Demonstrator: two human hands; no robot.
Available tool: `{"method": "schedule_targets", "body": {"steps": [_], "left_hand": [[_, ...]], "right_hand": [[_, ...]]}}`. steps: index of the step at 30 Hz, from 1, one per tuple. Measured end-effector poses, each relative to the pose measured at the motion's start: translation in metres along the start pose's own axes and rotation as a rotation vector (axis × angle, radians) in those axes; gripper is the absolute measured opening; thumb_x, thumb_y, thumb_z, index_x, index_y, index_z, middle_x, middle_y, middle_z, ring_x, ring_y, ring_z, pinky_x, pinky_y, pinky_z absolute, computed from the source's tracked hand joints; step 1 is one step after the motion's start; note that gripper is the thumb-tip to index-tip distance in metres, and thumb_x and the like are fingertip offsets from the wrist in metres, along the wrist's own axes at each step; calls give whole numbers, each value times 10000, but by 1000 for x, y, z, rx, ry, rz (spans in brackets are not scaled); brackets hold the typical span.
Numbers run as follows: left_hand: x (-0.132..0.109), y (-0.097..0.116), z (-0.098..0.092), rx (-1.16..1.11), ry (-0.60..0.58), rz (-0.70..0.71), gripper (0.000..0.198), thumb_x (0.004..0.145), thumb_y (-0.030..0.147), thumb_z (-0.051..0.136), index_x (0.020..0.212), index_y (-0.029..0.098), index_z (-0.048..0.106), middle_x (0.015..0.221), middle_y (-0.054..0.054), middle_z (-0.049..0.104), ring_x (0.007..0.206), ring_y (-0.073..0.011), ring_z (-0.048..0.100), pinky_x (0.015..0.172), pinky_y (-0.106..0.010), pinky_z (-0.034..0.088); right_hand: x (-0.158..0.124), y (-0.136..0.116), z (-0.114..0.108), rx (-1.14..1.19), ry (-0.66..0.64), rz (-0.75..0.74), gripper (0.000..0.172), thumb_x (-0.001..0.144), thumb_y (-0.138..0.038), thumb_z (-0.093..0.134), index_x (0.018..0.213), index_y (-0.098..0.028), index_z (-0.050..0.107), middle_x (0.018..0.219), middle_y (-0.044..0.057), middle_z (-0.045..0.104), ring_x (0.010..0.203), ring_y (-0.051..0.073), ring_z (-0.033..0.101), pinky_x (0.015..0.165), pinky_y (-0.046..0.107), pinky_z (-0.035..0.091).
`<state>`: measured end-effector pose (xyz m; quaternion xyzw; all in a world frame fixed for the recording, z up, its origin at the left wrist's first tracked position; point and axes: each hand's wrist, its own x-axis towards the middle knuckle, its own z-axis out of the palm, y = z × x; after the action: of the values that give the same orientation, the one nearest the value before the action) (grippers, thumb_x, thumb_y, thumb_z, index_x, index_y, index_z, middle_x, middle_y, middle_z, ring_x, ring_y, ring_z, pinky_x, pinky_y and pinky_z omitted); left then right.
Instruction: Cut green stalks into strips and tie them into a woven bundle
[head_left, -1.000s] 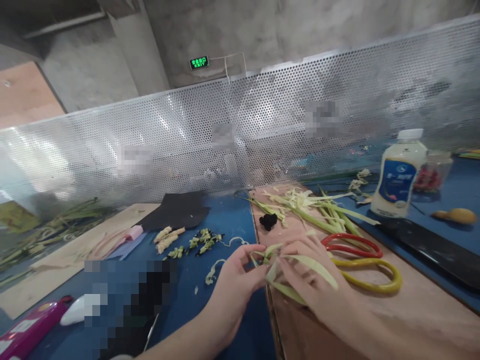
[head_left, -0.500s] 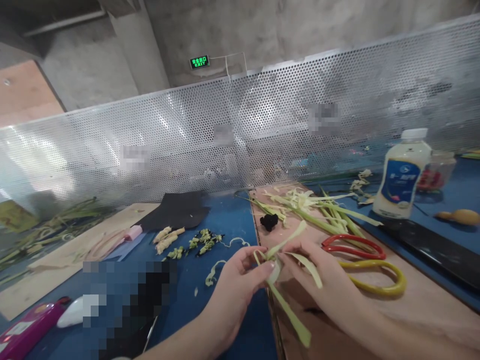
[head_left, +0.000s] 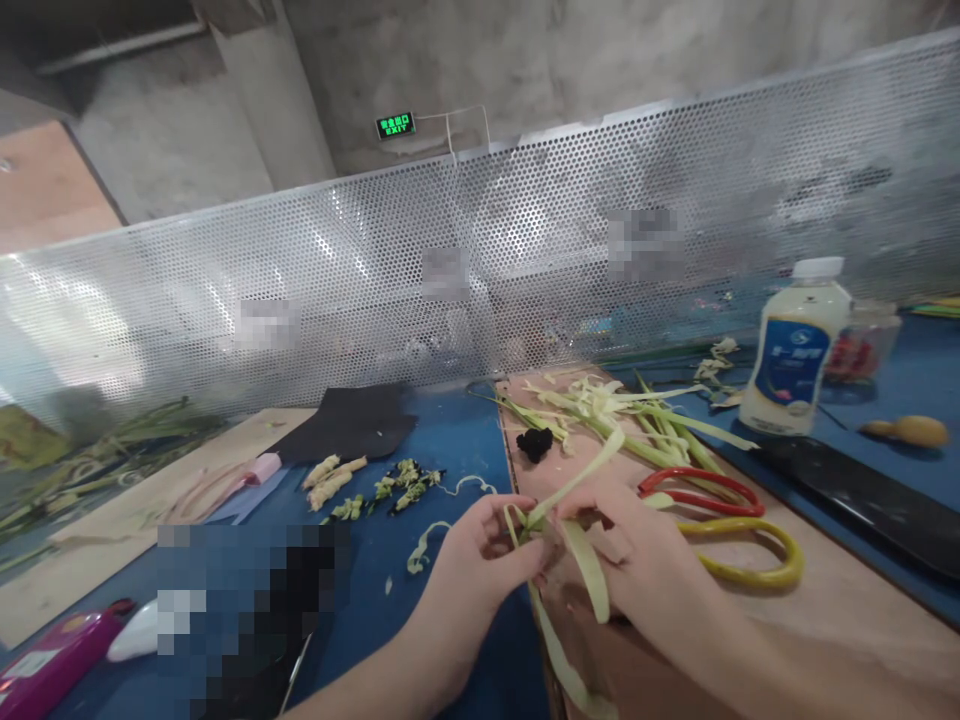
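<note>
My left hand (head_left: 491, 555) pinches flat pale green leaf strips (head_left: 586, 480) where they loop and cross between thumb and fingers. One strip points up toward the right, and another hangs below along the board's edge. My right hand (head_left: 630, 540) is closed just beside it, with a shorter strip (head_left: 589, 575) dangling down from its fingers. The exact crossing of the strips is partly hidden behind the fingertips. Close to my right hand lie the scissors, with one red handle (head_left: 705, 490) and one yellow handle (head_left: 795, 560).
Loose pale strips and stalks (head_left: 637, 415) are heaped on the wooden board (head_left: 847, 610), beside a black crumpled piece (head_left: 534, 443). To the right stand a white-capped bottle (head_left: 795, 350) and a long black object (head_left: 862, 495). Small folded pieces (head_left: 409, 485) lie left on blue. Behind rises a perforated metal screen (head_left: 360, 270).
My right hand has shifted slightly and turned, and the short strip it holds now hangs straighter down. The lower strip has swung lower. My left hand keeps its pinch.
</note>
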<state>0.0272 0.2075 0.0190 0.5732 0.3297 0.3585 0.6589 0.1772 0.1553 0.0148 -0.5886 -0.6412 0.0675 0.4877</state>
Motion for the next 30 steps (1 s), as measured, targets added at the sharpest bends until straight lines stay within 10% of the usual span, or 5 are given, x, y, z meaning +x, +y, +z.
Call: {"method": "schedule_targets", "body": {"steps": [10,16,23,30], "left_hand": [[-2,4,3,-174,20,0,173,685,204,714,802,137,605,760,-12,609,668,-84,514,612,-193,388],[0,4,2,-282,-12,-19,144,701,166,695,807,122,609,752,-22,607,657,-77,516,575,-179,381],[0,4,2,-309,-46,-9,101,725,143,674,771,107,591,697,-9,563,616,-61,487,551,-171,376],[4,1,-3,-262,13,13,109,715,143,664,774,115,577,691,-10,557,598,-70,474,534,-185,379]], "right_hand": [[2,-6,-3,253,-163,183,86,774,-237,495,802,-212,573,688,4,630,643,156,603,574,261,485],[6,-10,-8,305,-227,361,171,819,-375,459,814,-223,539,557,-48,555,277,51,410,274,161,330],[10,-15,-8,443,-305,455,160,825,-333,452,922,-222,513,339,-92,450,255,93,455,257,142,353],[17,-19,-9,576,-382,586,330,810,-250,484,1137,-212,464,556,-34,600,339,118,558,302,195,445]]}}
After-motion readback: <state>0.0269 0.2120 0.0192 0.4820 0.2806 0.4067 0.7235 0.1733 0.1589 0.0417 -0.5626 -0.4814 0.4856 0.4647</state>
